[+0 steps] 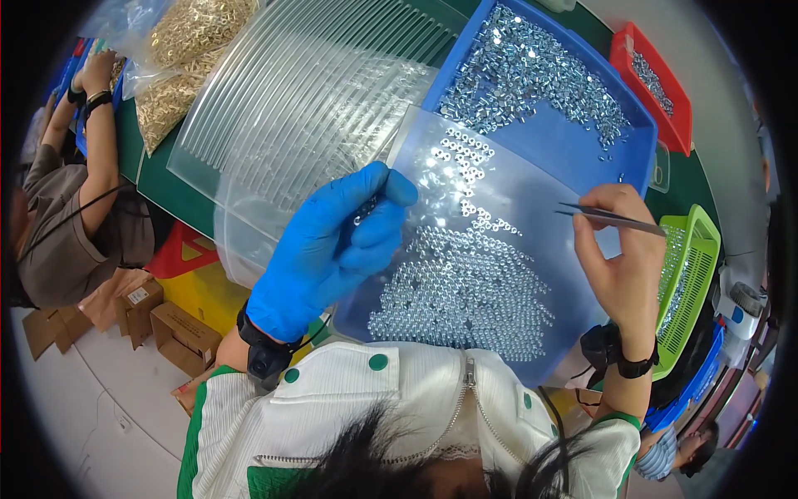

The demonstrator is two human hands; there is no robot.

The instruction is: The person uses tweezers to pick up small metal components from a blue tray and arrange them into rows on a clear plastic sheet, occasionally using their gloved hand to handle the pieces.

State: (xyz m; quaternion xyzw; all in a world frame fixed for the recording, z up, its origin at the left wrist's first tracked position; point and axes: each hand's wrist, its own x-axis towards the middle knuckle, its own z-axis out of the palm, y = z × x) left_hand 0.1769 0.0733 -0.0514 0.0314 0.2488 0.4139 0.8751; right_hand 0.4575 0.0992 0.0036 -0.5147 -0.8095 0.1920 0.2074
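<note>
My left hand (332, 241), in a blue glove, is closed, thumb and forefinger together. Among its curled fingers shows a small shiny metal part (363, 214), partly hidden. My bare right hand (625, 262) grips grey tweezers (613, 219), whose tips point left, apart from the other hand. Below both hands, many small silver metal parts (461, 291) lie on a translucent sheet (549, 187). They sit in dense rows at the near end and in looser clusters farther off. Beyond the sheet, a blue bin (573, 156) holds a heap of loose silver pieces.
Clear ribbed plastic sheets (283, 116) are stacked at left, beside bags of brass-coloured parts (179, 75). A red bin (677, 108) stands far right; a green basket (702, 249) is right of my hand. At far left works another person (79, 208). Cardboard boxes (183, 337) are on the floor.
</note>
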